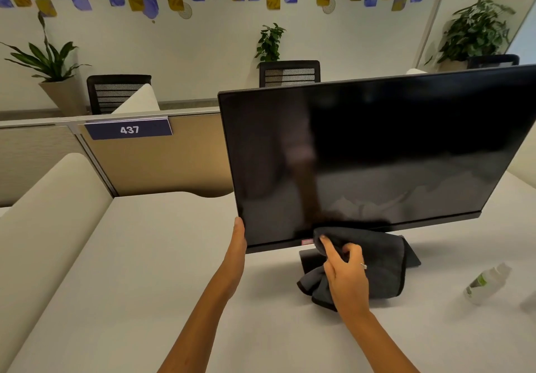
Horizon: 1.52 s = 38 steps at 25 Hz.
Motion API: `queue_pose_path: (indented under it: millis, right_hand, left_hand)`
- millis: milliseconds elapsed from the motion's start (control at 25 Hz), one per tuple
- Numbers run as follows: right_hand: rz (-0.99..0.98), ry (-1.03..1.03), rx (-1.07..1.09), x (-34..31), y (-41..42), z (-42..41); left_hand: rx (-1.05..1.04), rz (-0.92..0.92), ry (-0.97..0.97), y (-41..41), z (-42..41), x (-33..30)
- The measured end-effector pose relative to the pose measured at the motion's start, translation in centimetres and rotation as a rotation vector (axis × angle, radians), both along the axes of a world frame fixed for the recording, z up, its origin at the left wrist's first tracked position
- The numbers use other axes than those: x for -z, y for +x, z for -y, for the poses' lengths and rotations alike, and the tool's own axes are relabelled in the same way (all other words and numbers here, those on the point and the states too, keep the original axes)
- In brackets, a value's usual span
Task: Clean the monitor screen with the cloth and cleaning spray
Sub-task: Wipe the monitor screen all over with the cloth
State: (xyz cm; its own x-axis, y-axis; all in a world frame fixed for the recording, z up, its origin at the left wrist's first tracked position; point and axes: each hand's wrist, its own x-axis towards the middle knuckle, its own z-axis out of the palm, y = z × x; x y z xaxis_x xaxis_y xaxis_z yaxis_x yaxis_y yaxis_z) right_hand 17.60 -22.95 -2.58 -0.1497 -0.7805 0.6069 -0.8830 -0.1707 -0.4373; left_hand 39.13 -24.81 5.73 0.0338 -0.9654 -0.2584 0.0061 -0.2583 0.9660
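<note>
I see my right hand (346, 271) gripping the dark grey microfibre cloth (377, 259) against the black flat monitor screen's (362, 152) bottom edge | left hand (236, 245) bracing its lower-left corner, grip hidden | blurred white-green spray bottle (485, 282) lying right of my right hand, well apart.

The monitor (377, 152) is standing on the surface (145, 256), just beyond both hands. The cloth (377, 259) is lying under the right hand (345, 274); the spray bottle (485, 282) is lying further right.
</note>
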Motion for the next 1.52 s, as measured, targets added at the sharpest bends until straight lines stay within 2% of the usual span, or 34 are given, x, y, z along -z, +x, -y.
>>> queue_pose_path:
  millis: [200,440,520,680,800,960,1080,1200,1400,1520]
  right_hand:
    - [0.052,0.021,-0.111,-0.4,2.9,-0.3]
    - [0.074,0.094,-0.309,-0.5,7.9,-0.3]
    - [0.001,0.024,-0.287,-0.6,7.9,-0.2]
    - [0.051,-0.054,-0.183,-1.3,5.9,0.1]
    - [0.247,-0.16,-0.095,-2.2,3.0,0.4]
    - [0.565,-0.156,0.199,-4.1,-0.6,2.0]
    - [0.692,-0.184,0.199,-6.3,-0.9,3.1]
    - [0.639,-0.226,0.106,-8.0,0.4,3.5]
    - [0.263,-0.164,-0.145,-7.9,3.3,3.0]
    - [0.073,-0.089,-0.197,-6.2,3.7,2.2]
  left_hand:
    - [0.027,0.021,0.028,0.1,0.2,-0.3]
    - [-0.043,0.031,0.009,-0.3,0.1,-0.1]
    - [-0.06,0.046,0.02,-0.6,0.2,0.0]
    - [-0.083,0.057,0.055,-0.7,0.2,0.1]
    - [-0.065,0.057,0.051,-0.7,0.2,0.0]
    - [-0.076,0.051,0.058,-0.8,0.2,0.0]
    - [-0.077,0.049,0.052,-0.8,0.2,-0.2]
    - [-0.074,0.052,0.057,-0.8,0.2,-0.2]
    - [-0.094,0.052,0.082,-0.9,0.2,-0.1]
    - [-0.124,0.057,0.084,-1.2,0.3,0.1]
